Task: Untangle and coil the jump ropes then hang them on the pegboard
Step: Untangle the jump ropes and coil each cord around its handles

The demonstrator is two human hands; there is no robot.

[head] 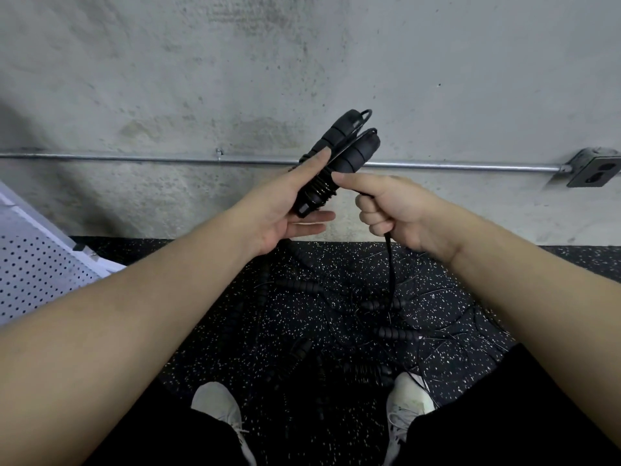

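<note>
two handles [339, 153] sit bundled in the left hand [285, 210], held up before the wall, right hand [393, 210] fisted on the cord [389, 264]; wrap snug, even turns, keeping tension.

Light is soft and a bit dim, no hard glare. The gray wall [302, 62] is brightest, w/ a darker patch at its left end. The speckled floor [235, 314] below the wall is dark, so the black ropes [369, 307] on it are hard to see. The pipe [134, 158] on the wall bends near the pic's edges: wide lens. Arms look stretched and a bit blurry low down.
</note>
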